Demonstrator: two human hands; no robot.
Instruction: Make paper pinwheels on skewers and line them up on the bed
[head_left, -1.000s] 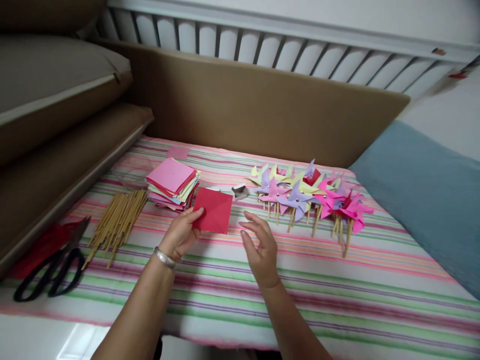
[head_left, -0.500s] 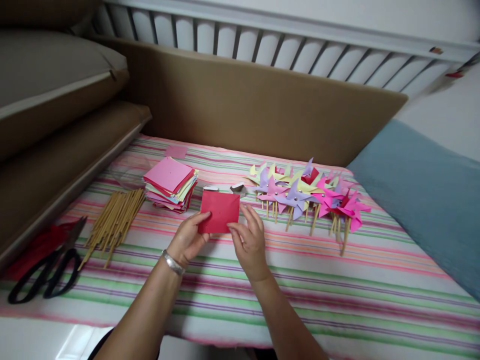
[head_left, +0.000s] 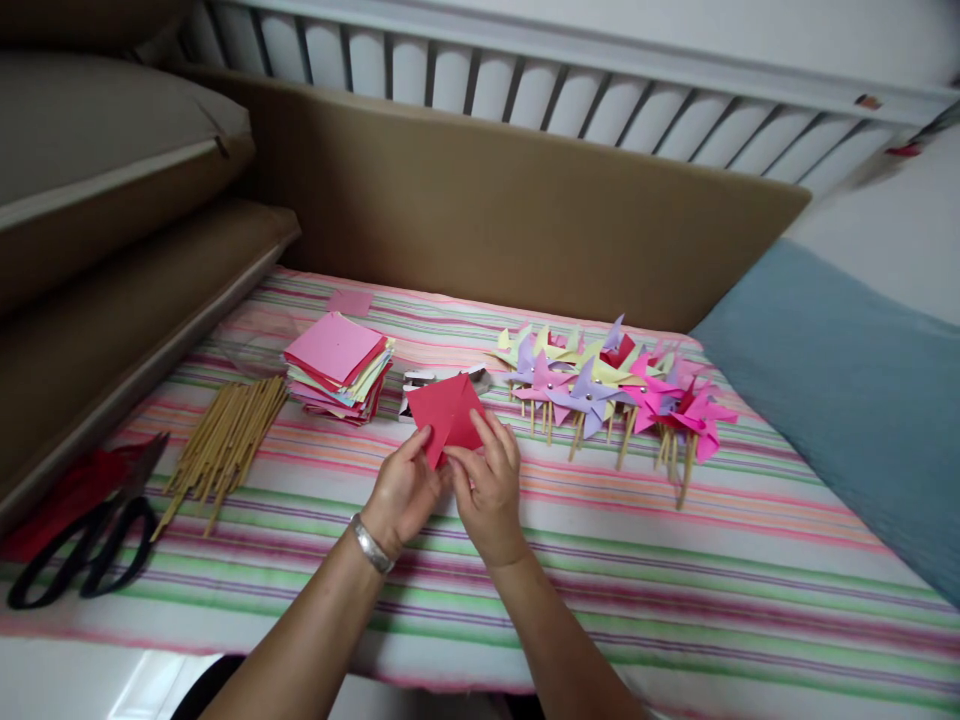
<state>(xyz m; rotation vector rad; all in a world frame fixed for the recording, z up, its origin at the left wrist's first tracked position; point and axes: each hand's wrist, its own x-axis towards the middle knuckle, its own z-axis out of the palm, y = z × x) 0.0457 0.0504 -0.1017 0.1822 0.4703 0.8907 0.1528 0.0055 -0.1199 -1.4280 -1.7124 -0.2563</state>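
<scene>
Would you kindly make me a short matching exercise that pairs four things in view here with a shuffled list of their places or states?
Column one
1. Red paper
2. Scissors
3. Sticks
4. Pinwheels

Column two
A. Tan, in a loose pile
B. To the right of both hands, in several colours
C. Held by the left hand and right hand
D. Leftmost of the four, with black handles

Right pairs: 1-C, 2-D, 3-A, 4-B.
</scene>
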